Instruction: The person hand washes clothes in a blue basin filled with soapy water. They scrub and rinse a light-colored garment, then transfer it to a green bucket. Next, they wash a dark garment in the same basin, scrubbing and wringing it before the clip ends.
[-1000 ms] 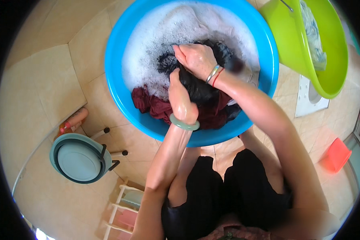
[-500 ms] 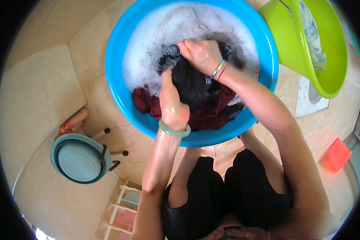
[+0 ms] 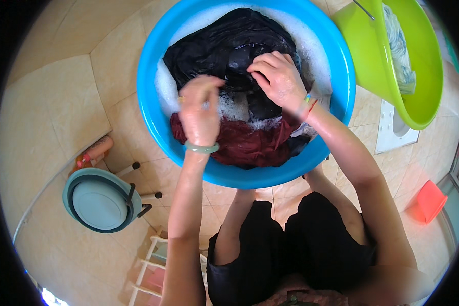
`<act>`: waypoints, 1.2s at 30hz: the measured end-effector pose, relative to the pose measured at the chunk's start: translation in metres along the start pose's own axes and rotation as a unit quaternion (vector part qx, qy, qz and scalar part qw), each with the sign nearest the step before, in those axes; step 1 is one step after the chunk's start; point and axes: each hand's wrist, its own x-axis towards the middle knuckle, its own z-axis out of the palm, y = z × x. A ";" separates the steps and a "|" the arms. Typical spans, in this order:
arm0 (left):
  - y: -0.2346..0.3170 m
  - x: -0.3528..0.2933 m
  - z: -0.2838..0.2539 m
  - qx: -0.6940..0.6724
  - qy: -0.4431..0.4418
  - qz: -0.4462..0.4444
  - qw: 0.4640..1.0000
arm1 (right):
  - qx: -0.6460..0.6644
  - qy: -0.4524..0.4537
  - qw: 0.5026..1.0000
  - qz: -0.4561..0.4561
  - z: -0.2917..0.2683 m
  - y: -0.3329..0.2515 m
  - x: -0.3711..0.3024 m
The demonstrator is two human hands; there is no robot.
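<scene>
A blue tub (image 3: 348,76) of sudsy water holds soaked clothes. A black garment (image 3: 224,35) lies spread over the suds on the far side. Closer to me, a dark red garment (image 3: 250,145) lies bunched near the rim. My left hand (image 3: 200,109), smeared by motion and with a pale green bangle at the wrist, is over the tub's left part, its fingers apart and holding nothing I can see. My right hand (image 3: 279,81) is above the black garment's right part, fingers loosely bent and the thumb apart, with no cloth visibly gripped.
At the far right a lime green bucket (image 3: 362,56) leans with pale patterned cloth (image 3: 399,51) inside. A white floor fixture (image 3: 392,130) is below it, and a coral plastic container (image 3: 431,201) lies right. A grey-green folding basin (image 3: 99,201) and a white rack (image 3: 148,265) are at left.
The black garment, bunched under both hands before, is now spread out toward the far side of the tub. My left hand has moved left, my right hand slightly right and nearer; both have opened.
</scene>
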 end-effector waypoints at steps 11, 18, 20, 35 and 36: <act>-0.009 0.009 0.009 0.247 -0.124 0.052 0.960 | 0.025 -0.010 1.000 0.004 -0.012 -0.006 0.009; 0.049 0.025 -0.046 -0.180 -0.100 -0.095 0.974 | 0.017 -0.043 0.999 -0.023 -0.029 -0.011 0.010; 0.056 0.029 -0.051 -0.281 -0.081 -0.173 0.941 | 0.090 -0.017 0.995 -0.034 -0.045 -0.012 0.022; 0.065 0.046 -0.092 -0.261 -0.179 -0.136 0.939 | 0.113 -0.210 0.971 0.013 -0.049 -0.029 0.014; 0.069 0.045 -0.096 -0.234 -0.177 -0.110 0.950 | 0.084 -0.189 0.978 0.015 -0.048 -0.027 0.016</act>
